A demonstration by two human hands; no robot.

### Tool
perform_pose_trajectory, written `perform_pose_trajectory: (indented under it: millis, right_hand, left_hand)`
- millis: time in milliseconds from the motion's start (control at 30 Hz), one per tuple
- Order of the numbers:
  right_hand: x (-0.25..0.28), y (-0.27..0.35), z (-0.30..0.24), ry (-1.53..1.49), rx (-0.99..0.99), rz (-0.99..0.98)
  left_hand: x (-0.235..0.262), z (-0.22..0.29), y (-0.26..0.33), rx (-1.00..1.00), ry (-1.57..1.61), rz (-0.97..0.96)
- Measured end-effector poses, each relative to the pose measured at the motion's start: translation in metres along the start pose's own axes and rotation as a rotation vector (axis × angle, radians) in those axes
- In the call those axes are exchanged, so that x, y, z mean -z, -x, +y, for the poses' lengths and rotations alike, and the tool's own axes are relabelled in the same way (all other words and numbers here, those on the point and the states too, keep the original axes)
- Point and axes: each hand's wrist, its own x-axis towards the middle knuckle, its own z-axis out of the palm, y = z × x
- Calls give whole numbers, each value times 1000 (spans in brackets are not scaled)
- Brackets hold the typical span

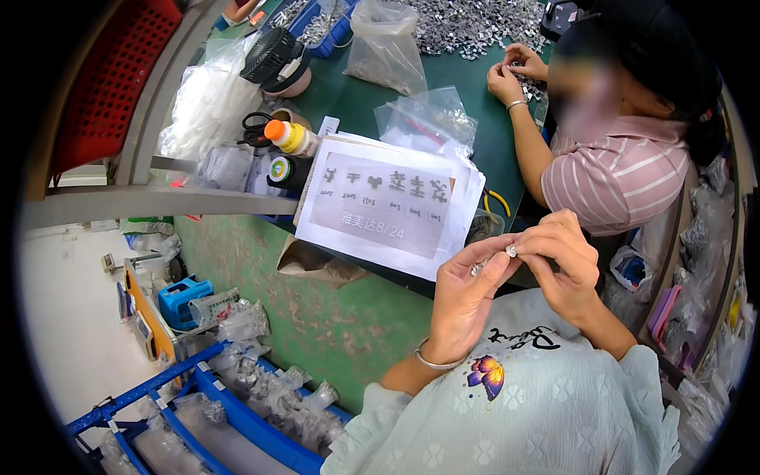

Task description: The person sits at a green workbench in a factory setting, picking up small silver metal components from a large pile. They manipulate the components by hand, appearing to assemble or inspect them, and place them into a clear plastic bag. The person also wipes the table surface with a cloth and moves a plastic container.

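Head view: small silvery part (511, 250) pinched between fingertips of right hand (564, 265), raised in front of chest, off the counter (348, 87). Left hand (467, 297) directly left of it, fingers (497, 265) curled, tips touching or almost touching the part from below-left; a second glint of metal (477, 269) against left fingers, too small to identify. Both hands equally close; right has the actual pinch. Part too small to read a long axis. Metal bangle (434, 364) on left wrist.

Signs and packages:
- White paper sheet stack (388, 206) at near counter edge, just up-left of the hands, tilted; grey printed rectangle in its middle with dark marks.
- Clear plastic bags (427, 119) behind the sheets, crumpled, flat on the green surface.
- Taller clear bag (385, 43) farther back, standing, greyish contents.
- Pile of small grey metal pieces (475, 24) spread along far counter edge.
- Yellow-white bottle with orange cap (291, 138) lying left of the sheets, scissors (255, 128) beside it, round label roll (281, 169) below.
- Blue tray (324, 28) at back left with metal bits.
- Heap of white plastic bags (206, 103) at left.
- Brown paper bag (317, 265) under counter edge.

Co-worker in striped pink shirt (617, 174) at right, hands (514, 71) on the metal pile, well apart from the pinched part.
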Motion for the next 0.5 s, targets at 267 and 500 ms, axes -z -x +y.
perform_pose_trajectory:
  millis: [267, 500]
  right_hand:
    - [3, -5, 0, -91, -110, -23]
    - [4, -6, 2, -241, -231, -45]
  left_hand:
    - [-2, 0, -3, -26, -33, 44]
    - [-4, 2, -4, -45, -88, 84]
